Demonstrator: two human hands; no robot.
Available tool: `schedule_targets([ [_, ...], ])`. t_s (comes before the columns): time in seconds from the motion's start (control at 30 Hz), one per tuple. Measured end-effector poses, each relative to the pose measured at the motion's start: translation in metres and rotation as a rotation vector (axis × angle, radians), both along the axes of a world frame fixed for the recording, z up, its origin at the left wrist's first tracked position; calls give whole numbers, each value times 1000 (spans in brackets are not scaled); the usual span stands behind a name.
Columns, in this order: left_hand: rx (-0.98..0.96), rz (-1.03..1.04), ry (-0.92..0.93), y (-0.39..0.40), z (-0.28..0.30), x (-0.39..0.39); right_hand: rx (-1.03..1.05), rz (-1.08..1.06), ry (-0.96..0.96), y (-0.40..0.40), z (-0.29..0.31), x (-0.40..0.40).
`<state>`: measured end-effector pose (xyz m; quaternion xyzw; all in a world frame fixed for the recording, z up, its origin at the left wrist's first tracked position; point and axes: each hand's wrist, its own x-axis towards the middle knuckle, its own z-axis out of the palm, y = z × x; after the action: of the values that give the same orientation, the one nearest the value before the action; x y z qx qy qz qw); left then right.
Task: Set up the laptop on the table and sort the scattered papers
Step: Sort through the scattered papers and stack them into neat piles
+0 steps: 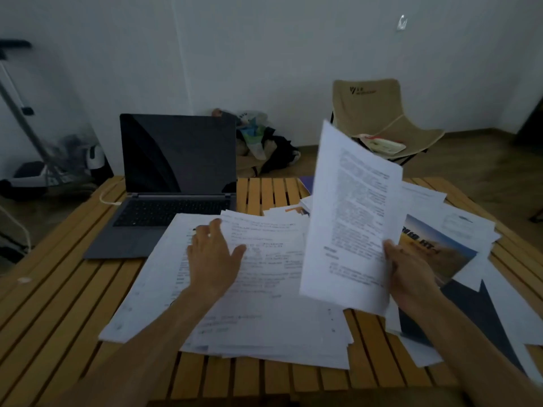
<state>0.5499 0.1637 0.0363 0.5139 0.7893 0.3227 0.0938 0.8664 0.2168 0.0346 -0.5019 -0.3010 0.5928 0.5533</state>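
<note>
An open grey laptop point(173, 183) with a dark screen stands at the back left of the slatted wooden table point(53, 289). White printed papers point(258, 304) lie spread over the table's middle, and one overlaps the laptop's front right corner. My left hand point(213, 254) rests flat on this pile with its fingers spread. My right hand point(410, 274) grips a raised sheet point(352, 218) by its lower right edge, thumb on the printed side. More papers and a colour brochure point(437, 248) lie to the right.
A white cable point(107, 198) lies by the laptop's left side. Behind the table a beige folding chair point(379, 118) holds a small item. Bags and clothes point(261, 142) are heaped on the floor by the wall. A metal stand point(26, 121) leans at the far left.
</note>
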Motion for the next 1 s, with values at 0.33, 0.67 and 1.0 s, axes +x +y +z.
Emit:
schedule_targets([
  [0.33, 228, -328, -693, -7, 24, 46, 143, 86, -298, -27, 9, -31],
  [0.67, 432, 93, -993, 2, 45, -40, 189, -89, -262, -18, 3, -12],
  [1.0, 288, 14, -957, 2, 37, -49, 114, -132, -254, -12, 5, -6],
])
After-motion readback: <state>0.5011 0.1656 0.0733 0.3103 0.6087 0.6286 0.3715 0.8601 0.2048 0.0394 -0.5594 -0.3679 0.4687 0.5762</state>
